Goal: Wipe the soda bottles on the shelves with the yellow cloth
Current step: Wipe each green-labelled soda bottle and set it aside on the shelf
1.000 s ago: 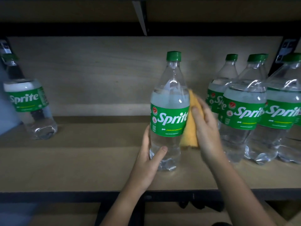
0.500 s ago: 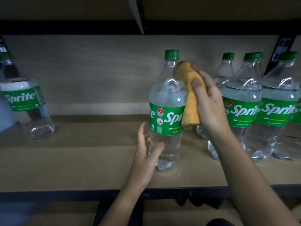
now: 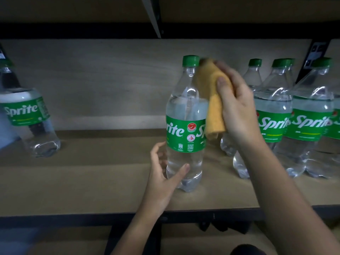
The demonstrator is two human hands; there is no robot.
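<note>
A clear Sprite bottle (image 3: 185,111) with a green cap and green label stands upright in the middle of the wooden shelf (image 3: 92,181). My left hand (image 3: 165,179) curls round its lower part, thumb on the front near the base. My right hand (image 3: 237,107) grips the folded yellow cloth (image 3: 213,100) and presses it against the bottle's neck and right shoulder, just below the cap. The cloth's lower end hangs down over the label's right edge.
Several more Sprite bottles (image 3: 276,115) stand close together at the right, right behind my right hand. One lone Sprite bottle (image 3: 27,115) stands at the far left. A dark shelf board (image 3: 165,28) runs overhead. The shelf's black front edge (image 3: 73,218) is below.
My right hand has carried the cloth up from the label's right side to the neck near the cap. The bottle has turned, so its label now shows its seam side.
</note>
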